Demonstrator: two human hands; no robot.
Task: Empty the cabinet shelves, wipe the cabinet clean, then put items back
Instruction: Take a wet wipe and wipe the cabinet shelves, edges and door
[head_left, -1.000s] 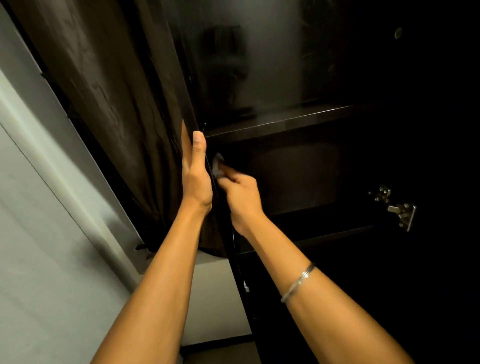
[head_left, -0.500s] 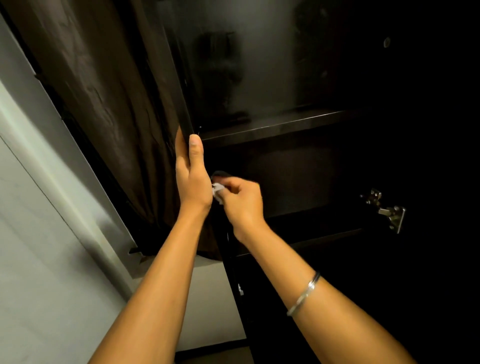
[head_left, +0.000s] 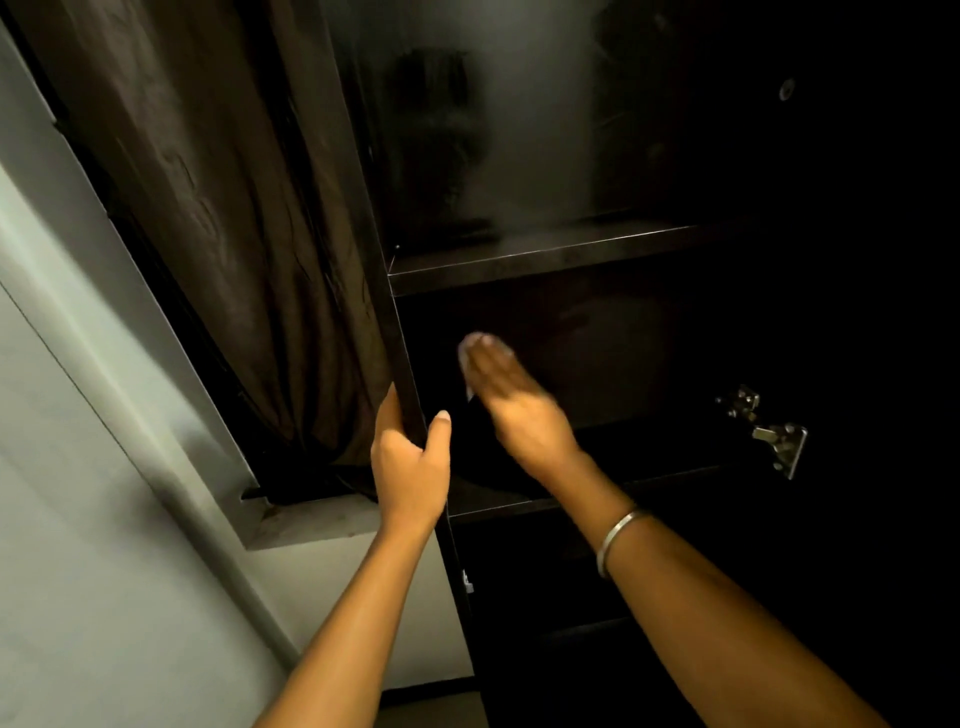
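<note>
Dark glossy cabinet (head_left: 519, 156); left hand (head_left: 410, 467) grips its edge; right hand (head_left: 514, 405) presses pale cloth (head_left: 470, 348).

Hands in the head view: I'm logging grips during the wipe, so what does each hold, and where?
Left hand grips the cabinet side panel by its front edge. Right hand presses a pale cloth under straight fingers; blurred.

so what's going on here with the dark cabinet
A person is wiping out an open dark cabinet. The left hand grips the front edge of the cabinet's left side panel. The right hand, blurred, reaches into the compartment under the upper shelf with fingers extended over a small pale cloth, seemingly against the back wall. No items are visible on the shelves in this dim light. A brown curtain hangs to the left.
</note>
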